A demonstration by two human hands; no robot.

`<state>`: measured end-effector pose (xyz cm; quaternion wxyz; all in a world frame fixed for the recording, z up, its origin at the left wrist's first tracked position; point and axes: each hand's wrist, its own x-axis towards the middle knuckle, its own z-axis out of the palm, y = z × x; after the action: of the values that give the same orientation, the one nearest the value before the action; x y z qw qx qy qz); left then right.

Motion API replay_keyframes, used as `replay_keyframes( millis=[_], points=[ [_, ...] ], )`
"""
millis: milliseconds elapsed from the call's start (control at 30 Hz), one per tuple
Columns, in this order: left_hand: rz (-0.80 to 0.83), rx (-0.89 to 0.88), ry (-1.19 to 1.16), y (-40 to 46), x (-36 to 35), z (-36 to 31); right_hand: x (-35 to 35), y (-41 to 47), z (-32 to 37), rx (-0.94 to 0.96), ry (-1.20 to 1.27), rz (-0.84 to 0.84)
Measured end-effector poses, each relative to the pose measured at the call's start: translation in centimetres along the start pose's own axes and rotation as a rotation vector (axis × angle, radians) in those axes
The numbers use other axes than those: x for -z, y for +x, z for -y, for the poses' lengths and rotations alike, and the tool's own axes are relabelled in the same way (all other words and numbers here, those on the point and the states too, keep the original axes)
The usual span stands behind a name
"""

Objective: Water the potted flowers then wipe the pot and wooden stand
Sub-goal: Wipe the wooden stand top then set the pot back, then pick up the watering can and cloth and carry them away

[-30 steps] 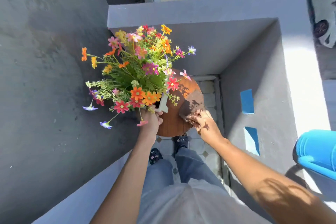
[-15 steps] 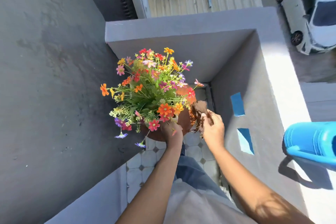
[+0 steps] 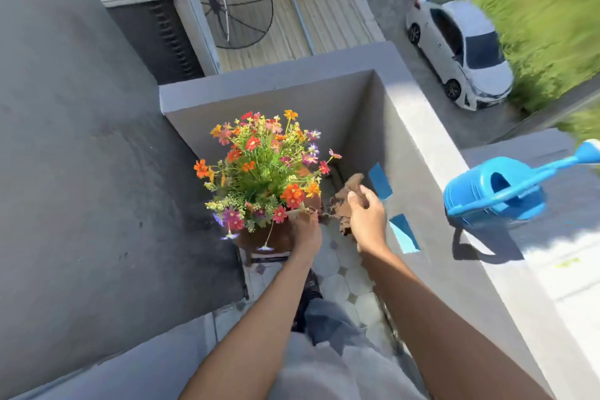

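My left hand [image 3: 305, 230] grips the flower pot [image 3: 276, 237] at frame centre, my right hand [image 3: 367, 217] clutches the brown cloth [image 3: 349, 191]; a careless wipe could tip it off its stand

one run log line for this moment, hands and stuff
left hand: on flower pot | right hand: holding brown cloth beside pot | watering can: on wall ledge
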<state>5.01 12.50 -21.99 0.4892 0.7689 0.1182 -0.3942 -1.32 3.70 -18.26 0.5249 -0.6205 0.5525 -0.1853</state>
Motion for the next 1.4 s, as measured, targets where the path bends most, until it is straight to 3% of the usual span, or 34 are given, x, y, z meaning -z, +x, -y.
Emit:
replay_keyframes(
  millis=[100, 200, 533, 667, 800, 1000, 1200, 1400],
  points=[
    [0.222, -0.017, 0.254, -3.8, 0.4, -0.2, 3.1, -1.7, 1.0, 0.022, 0.024, -0.013],
    [0.238, -0.218, 0.395, -7.1, 0.8, -1.1, 6.2, -3.3, 2.5, 0.043, 0.095, -0.049],
    [0.399, -0.569, 0.207, -16.4, -3.9, -8.7, 18.6, -6.8, 6.9, 0.168, 0.366, -0.22],
    [0.577, -0.523, 0.167, -19.8, -8.3, -10.4, 24.1, -7.0, 6.6, 0.173, 0.482, -0.363],
    [0.76, -0.316, 0.067, -23.1, -14.2, -10.5, 29.4, -7.1, 5.3, 0.166, 0.517, -0.488],
    [0.708, 0.071, -0.429, -22.6, -25.7, -8.5, 35.7, -5.2, 2.6, 0.122, 0.512, -0.533],
    [0.565, -0.016, -0.45, -20.9, -31.7, -9.0, 38.5, -2.3, 0.9, 0.1, 0.505, -0.474],
    [0.486, -0.083, -0.426, -18.9, -33.1, -11.2, 38.8, 1.2, 1.1, 0.128, 0.474, -0.368]
  ],
)
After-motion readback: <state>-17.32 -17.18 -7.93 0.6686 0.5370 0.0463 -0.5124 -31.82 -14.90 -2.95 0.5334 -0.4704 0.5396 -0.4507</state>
